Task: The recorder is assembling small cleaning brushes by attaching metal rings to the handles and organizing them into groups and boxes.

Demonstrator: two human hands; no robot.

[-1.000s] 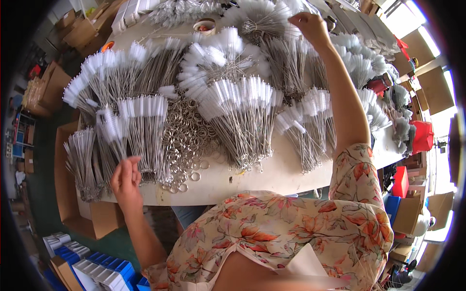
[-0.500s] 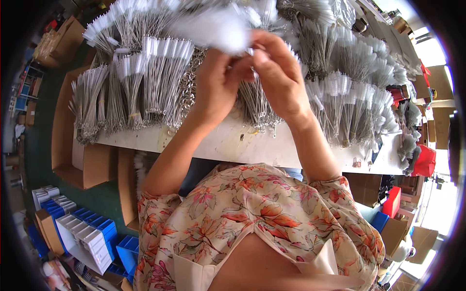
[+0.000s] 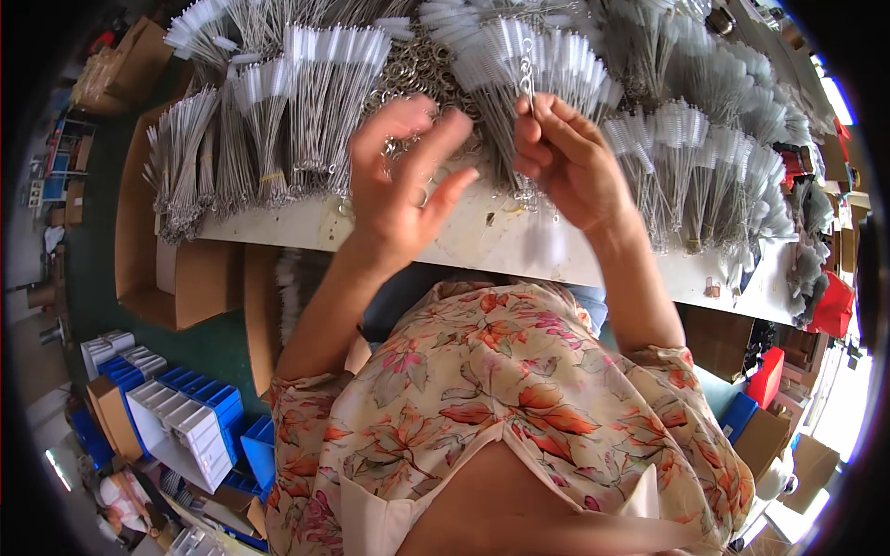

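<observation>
My right hand [image 3: 579, 167] pinches thin wire-handled brushes at their shafts. Their metal loop ends [image 3: 527, 65] stick up above the fingertips, and a blurred white bristle part [image 3: 551, 243] hangs below the hand. How many brushes it holds I cannot tell. To its left, my left hand [image 3: 400, 185] is raised with fingers apart and slightly smeared, nothing visible in it. Behind and beneath the left hand lies a heap of loose metal rings [image 3: 422, 69]. Just beyond the right hand, a bundle of white-bristled brushes [image 3: 565, 69] lies with bristles pointing away.
Bundled brushes [image 3: 329, 102] cover the left of the white table [image 3: 445, 222], and more bundles [image 3: 681, 176] lie on the right. Left of the table stands an open cardboard box [image 3: 204, 292]. Blue and white plastic bins [image 3: 181, 426] are on the green floor. A red box [image 3: 768, 375] is at right.
My hands, together before, have come apart: the left toward the ring heap, the right slightly rightward. The brushes' bristles, above the hands earlier, now hang below the right hand.
</observation>
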